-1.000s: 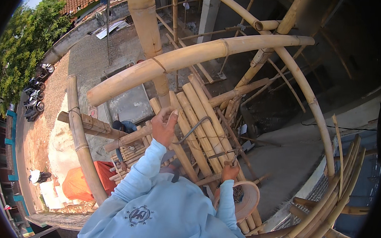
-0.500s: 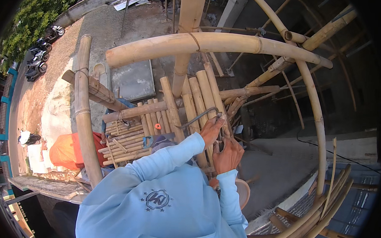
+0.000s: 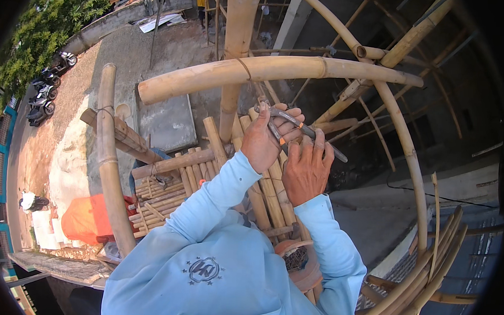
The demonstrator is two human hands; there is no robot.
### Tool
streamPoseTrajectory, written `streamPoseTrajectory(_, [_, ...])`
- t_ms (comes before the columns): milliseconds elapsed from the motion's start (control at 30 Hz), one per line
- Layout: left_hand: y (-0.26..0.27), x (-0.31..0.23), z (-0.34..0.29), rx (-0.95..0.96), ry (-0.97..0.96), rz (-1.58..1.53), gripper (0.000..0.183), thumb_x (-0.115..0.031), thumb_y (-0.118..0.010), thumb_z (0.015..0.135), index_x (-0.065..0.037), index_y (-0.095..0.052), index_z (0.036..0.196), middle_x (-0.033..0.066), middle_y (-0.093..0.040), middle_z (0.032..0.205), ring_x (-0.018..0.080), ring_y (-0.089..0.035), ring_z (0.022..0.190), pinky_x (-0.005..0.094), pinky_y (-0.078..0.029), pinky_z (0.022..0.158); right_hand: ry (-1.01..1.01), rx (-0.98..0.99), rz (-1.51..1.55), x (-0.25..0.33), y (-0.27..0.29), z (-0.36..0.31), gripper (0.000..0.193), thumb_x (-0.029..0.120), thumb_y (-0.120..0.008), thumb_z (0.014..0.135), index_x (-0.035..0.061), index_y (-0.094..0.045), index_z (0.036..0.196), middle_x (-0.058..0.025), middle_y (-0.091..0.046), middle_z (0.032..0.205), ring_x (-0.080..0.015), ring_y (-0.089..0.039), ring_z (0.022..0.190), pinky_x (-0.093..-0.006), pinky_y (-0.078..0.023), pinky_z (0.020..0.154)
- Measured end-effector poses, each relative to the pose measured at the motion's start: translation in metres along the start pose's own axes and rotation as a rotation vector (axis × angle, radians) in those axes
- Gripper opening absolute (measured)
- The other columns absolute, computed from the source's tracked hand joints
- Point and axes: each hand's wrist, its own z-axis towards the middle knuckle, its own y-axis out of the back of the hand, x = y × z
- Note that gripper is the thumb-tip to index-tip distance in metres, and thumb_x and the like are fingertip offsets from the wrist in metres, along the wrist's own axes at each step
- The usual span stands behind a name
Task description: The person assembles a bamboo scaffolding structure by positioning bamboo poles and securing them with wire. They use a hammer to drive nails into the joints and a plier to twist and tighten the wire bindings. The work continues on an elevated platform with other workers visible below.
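My left hand is closed round one end of a dark, plier-like tool with two arms and orange marks. The tool is raised above the bamboo poles, and its long arm slants down to the right. At that long arm, my right hand has its fingers bent over the shaft and gripping it. Below both hands, several bamboo poles lie side by side, pointing away from me. An orange bucket with a tangle of dark, thin wire-like pieces stands beside my right forearm, partly hidden.
A thick bamboo rail crosses ahead of my hands, tied to an upright pole. Another upright stands left, and curved bamboo rises right. Bamboo slats form a platform left. An orange cover and motorcycles are farther off.
Both hands have risen away from the poles and moved forward, bringing the dark tool up with them. The bucket beside my right arm shows more fully.
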Motion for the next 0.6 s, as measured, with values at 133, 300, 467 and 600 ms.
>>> streamPoseTrajectory(133, [0.005, -0.014, 0.022, 0.030, 0.073, -0.075, 0.032, -0.037, -0.061, 0.102, -0.009, -0.058, 0.119, 0.0152, -0.066, 0.120, 0.0310, -0.062, 0.117, 0.0500, -0.050, 0.104, 0.022, 0.041, -0.082, 0.009, 0.009, 0.023, 0.016, 0.011, -0.061, 0.090, 0.0050, -0.063, 0.104, -0.0279, -0.058, 0.132, -0.0461, -0.033, 0.147, -0.0604, -0.020, 0.116])
streamPoseTrajectory(300, [0.010, -0.026, 0.040, 0.051, 0.107, -0.071, 0.028, -0.032, -0.070, 0.098, -0.010, -0.062, 0.113, 0.0124, -0.068, 0.111, 0.0273, -0.065, 0.110, 0.0464, -0.052, 0.100, 0.010, -0.002, -0.111, 0.017, 0.011, 0.037, 0.017, 0.012, -0.061, 0.091, 0.0067, -0.064, 0.107, -0.0308, -0.058, 0.133, -0.0467, -0.029, 0.149, -0.0599, -0.016, 0.119])
streamPoseTrajectory(467, [0.006, -0.035, 0.045, 0.017, 0.092, -0.089, 0.028, -0.032, -0.073, 0.096, -0.010, -0.062, 0.109, 0.0106, -0.070, 0.104, 0.0252, -0.067, 0.104, 0.0418, -0.054, 0.094, 0.040, 0.017, -0.143, 0.019, -0.002, 0.050, 0.017, 0.012, -0.061, 0.091, 0.0065, -0.063, 0.107, -0.0314, -0.059, 0.133, -0.0471, -0.026, 0.150, -0.0609, -0.016, 0.119])
streamPoseTrajectory(600, [0.008, -0.036, 0.040, 0.008, 0.085, -0.076, 0.025, -0.030, -0.071, 0.097, -0.008, -0.062, 0.107, 0.0104, -0.069, 0.101, 0.0247, -0.067, 0.103, 0.0400, -0.054, 0.091, 0.061, -0.011, -0.157, 0.019, -0.001, 0.046, 0.020, 0.011, -0.061, 0.090, 0.0052, -0.063, 0.109, -0.0258, -0.060, 0.125, -0.0437, -0.041, 0.138, -0.0600, -0.026, 0.113])
